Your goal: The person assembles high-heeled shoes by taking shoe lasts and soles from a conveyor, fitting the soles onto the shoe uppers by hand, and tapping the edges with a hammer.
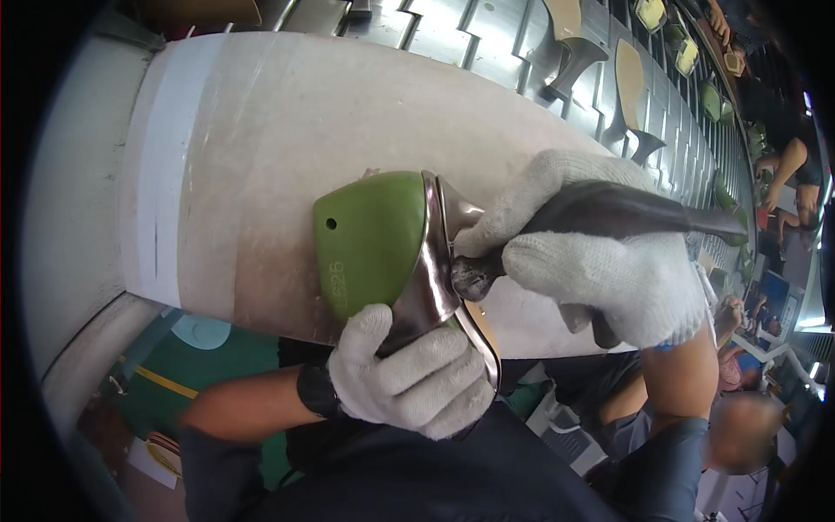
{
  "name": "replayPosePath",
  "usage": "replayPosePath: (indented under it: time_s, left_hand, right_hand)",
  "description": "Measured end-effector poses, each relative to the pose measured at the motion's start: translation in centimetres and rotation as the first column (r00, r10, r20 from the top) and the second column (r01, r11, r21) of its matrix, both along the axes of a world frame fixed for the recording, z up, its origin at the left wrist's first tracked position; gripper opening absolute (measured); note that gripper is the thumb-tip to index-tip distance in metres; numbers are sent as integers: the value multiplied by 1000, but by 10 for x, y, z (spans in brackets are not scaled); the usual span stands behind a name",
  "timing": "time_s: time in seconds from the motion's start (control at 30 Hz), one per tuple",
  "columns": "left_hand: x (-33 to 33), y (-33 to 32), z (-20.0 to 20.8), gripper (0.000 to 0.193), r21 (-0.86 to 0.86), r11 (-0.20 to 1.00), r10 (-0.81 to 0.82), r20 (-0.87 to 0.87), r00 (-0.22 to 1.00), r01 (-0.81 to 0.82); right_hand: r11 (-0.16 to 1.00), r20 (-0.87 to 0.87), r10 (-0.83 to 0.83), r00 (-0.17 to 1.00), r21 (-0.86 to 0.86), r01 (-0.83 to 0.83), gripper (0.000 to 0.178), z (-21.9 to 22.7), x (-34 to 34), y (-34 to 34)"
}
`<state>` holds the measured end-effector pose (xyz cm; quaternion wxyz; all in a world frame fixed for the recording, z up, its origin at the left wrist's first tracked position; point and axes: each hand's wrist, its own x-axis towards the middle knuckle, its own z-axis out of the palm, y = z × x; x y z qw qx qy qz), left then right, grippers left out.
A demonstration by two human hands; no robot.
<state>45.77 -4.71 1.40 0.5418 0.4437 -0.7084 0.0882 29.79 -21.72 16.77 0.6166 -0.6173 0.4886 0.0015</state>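
Note:
A green shoe last (pixel 370 239) with a shiny bronze-brown upper (pixel 439 270) around it lies on its side at the near edge of the worktable. My left hand (pixel 413 370), in a white knit glove, is closed around the upper's lower part, thumb against the green last. My right hand (pixel 609 278), gloved too, is closed around a dark metal tool that looks like lasting pincers (pixel 600 209). The tool's rounded head is at the upper's edge; whether its jaws hold the material is hidden. Below that head shows a strip of tan insole (pixel 480 326).
The pale curved worktable (pixel 348 104) spans the middle. Beyond it runs a slatted metal conveyor (pixel 487 35) carrying tan insoles with dark heel ends (pixel 631 83) and several green lasts (pixel 711 100). A white wall or post (pixel 78 183) stands left. Other people work at the right.

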Motion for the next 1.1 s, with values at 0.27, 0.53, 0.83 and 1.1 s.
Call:
replayPosePath:
  time_s: [0.27, 0.53, 0.83, 1.1]
  left_hand:
    - [15, 8, -4, 46, 46, 996, -89, 208, 974, 81]
    - [15, 1, 10, 14, 122, 990, -99, 234, 967, 72]
    - [20, 3, 14, 15, 117, 989, -116, 185, 976, 95]
    - [37, 6, 21, 77, 76, 986, -158, 170, 973, 147]
  right_hand:
    - [998, 98, -68, 993, -8, 70, 30, 0, -13, 20]
    - [902, 317, -400, 860, -29, 431, 35, -31, -42, 95]
    - [658, 666, -318, 674, -358, 663, 44, -33, -56, 177]
    - [505, 198, -158, 967, -826, 251, 25, -50, -56, 112]
